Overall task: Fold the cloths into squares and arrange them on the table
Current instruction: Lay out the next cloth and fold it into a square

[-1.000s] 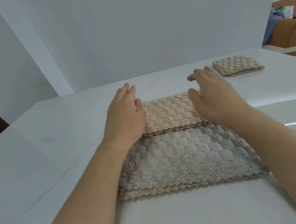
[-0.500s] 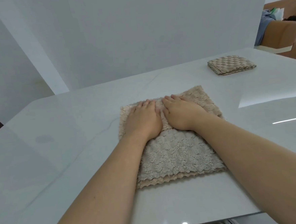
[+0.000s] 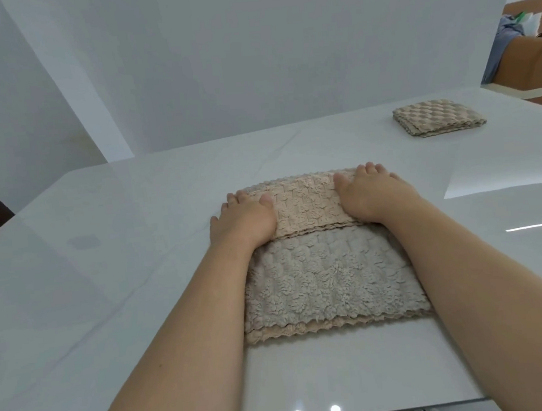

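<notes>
A beige, bumpy cloth (image 3: 329, 275) lies folded on the white table (image 3: 138, 246) in front of me. Its far flap (image 3: 308, 206), a paler waffle-textured side, is turned over the fluffy near part. My left hand (image 3: 245, 220) rests flat on the flap's left end, fingers straight, some reaching onto the table. On the flap's right end my right hand (image 3: 371, 195) presses flat, its fingertips at the far fold. A second cloth (image 3: 437, 121), folded into a square, sits at the far right of the table.
A white wall rises straight behind the table's far edge. At the far right stands brown furniture (image 3: 529, 68) with blue fabric on it. The table's near edge runs just below my forearms.
Half a second ago both hands lay side by side on the middle of the cloth. They have since moved apart to the far flap's left and right ends, and the flap's paler side shows.
</notes>
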Demonstrator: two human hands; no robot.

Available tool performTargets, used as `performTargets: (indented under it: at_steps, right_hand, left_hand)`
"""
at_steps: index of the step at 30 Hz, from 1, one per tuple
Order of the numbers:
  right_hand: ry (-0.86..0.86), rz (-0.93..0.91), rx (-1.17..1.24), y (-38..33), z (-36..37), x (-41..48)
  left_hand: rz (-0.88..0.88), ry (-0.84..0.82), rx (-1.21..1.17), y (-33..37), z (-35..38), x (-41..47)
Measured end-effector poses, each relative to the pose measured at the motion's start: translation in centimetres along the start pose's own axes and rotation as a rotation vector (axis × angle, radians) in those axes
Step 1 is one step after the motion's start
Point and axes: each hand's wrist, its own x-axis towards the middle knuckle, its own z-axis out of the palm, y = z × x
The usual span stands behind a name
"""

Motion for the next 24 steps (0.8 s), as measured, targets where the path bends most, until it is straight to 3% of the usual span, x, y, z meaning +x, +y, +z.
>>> performTargets:
  at_steps: [13, 19, 24]
  right_hand:
    - [0.008, 0.189, 0.073, 1.7, -1.0, 0.4]
    - [0.121, 0.268, 0.107, 1.9, -1.3, -0.2]
    - [0.159, 0.264, 0.140, 2.1, -1.3, -0.6]
  left_hand:
    - [-0.126, 0.035, 0.040, -0.9, -0.6, 0.6]
    - [-0.125, 0.165, -0.039, -1.3, -0.7, 0.3]
    - [-0.148, 0.164, -0.056, -1.2, -0.9, 0.3]
